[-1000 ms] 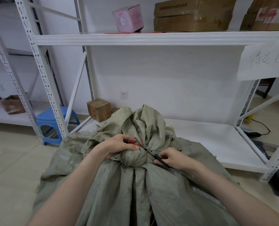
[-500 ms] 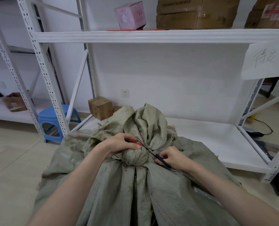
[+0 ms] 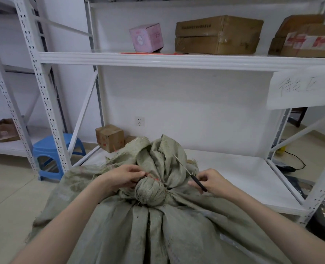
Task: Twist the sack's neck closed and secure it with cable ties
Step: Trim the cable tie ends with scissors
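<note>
Head view: red cable tie (image 3: 151, 175) mostly buried in folds at sack's neck (image 3: 150, 191), thin, hard to trace; left hand (image 3: 123, 177) pinches it. Blade tip blurred on black-handled cutter (image 3: 198, 182), gripped by curled right hand (image 3: 214, 182). Olive sack (image 3: 157, 231) stands before white rack (image 3: 157, 60); blue stool (image 3: 51, 151) at left.

Floor (image 3: 9, 197) w/ sack (image 3: 138, 235), blue stool (image 3: 49, 149)

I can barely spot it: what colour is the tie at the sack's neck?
Red. The tie shows best in the head view, the only one here.
</note>
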